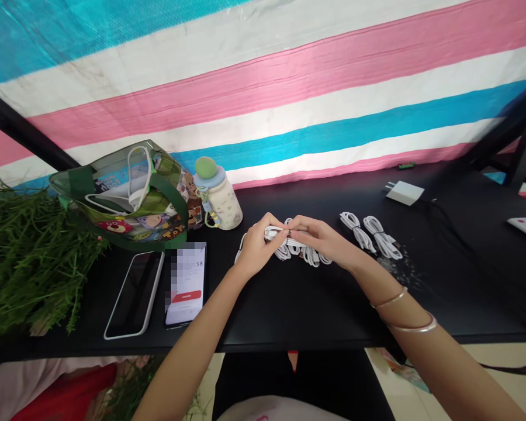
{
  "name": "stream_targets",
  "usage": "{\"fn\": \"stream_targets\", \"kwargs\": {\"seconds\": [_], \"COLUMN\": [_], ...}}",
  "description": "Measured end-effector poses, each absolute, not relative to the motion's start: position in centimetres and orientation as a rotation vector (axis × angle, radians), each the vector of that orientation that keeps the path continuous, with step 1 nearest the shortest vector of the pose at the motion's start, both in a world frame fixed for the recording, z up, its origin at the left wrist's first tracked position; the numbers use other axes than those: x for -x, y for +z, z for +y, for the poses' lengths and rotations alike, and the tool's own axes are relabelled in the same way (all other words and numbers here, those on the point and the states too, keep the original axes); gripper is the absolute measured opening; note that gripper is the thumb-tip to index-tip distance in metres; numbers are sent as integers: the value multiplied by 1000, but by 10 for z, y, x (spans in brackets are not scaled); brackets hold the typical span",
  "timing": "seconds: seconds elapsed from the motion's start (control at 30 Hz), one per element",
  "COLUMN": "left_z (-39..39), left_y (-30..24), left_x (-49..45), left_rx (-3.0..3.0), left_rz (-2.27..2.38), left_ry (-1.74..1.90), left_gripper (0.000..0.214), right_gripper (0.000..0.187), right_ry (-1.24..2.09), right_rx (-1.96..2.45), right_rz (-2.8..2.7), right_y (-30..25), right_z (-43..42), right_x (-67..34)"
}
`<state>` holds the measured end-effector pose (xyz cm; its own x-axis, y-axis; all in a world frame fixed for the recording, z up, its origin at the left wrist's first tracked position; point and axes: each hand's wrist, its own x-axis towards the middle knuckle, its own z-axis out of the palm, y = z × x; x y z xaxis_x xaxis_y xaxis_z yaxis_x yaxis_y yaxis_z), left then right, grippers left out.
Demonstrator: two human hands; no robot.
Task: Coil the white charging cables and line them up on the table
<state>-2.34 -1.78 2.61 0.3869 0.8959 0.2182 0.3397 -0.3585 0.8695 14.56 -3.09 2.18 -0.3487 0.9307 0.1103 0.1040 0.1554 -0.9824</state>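
Both hands meet over the middle of the black table around a coiled white cable (275, 233). My left hand (259, 245) is closed on the coil's left end, thumb on top. My right hand (318, 237) pinches near the coil's middle, where a thin dark tie shows; the fingertips partly hide it. Below and behind the hands lie several more bundled white cables (310, 256), partly covered by the fingers. To the right, two coiled white cables (369, 235) rest side by side on the table, apart from my hands.
On the left stand a green plant (30, 263), a clear cartoon-print bag (135, 225) and a cream bottle (225, 204). Two phones, one dark-screened (135, 292) and one lit (188, 304), lie nearer. A white charger plug (404, 192) and black cord (453, 225) are right.
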Motion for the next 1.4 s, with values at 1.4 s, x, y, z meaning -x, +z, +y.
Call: {"fn": "stream_targets", "kwargs": {"seconds": [1.4], "left_z": [-28], "left_y": [27], "left_x": [18], "left_rx": [-2445], "left_rz": [1284], "left_ry": [820], "left_gripper": [26], "right_gripper": [14], "right_ry": [136], "right_rx": [1732], "right_rz": [-1412], "right_y": [7], "right_z": [-46], "right_x": [-207]}}
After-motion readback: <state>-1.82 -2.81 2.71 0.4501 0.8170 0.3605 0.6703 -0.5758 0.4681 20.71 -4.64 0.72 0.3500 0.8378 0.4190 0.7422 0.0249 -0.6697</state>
